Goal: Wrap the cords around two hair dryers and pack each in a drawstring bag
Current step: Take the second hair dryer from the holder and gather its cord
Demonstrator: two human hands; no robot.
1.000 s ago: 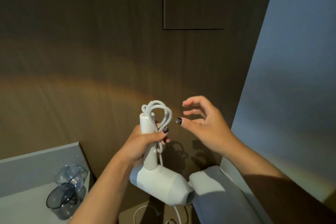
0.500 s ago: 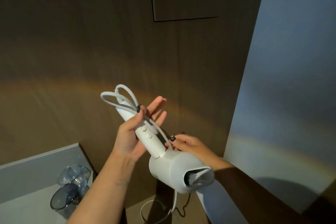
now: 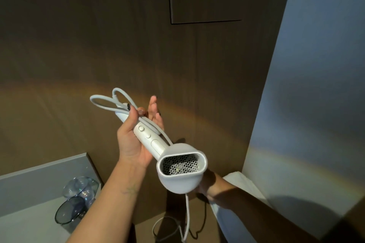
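The left hand holds the white hair dryer by its handle, thumb pinning cord loops there, fingers straight behind. The right hand is hidden below the dryer's head, so I cannot tell its grip. Each new turn should lie snug beside those loops; free room lies above the dryer, while the wall behind it is close.
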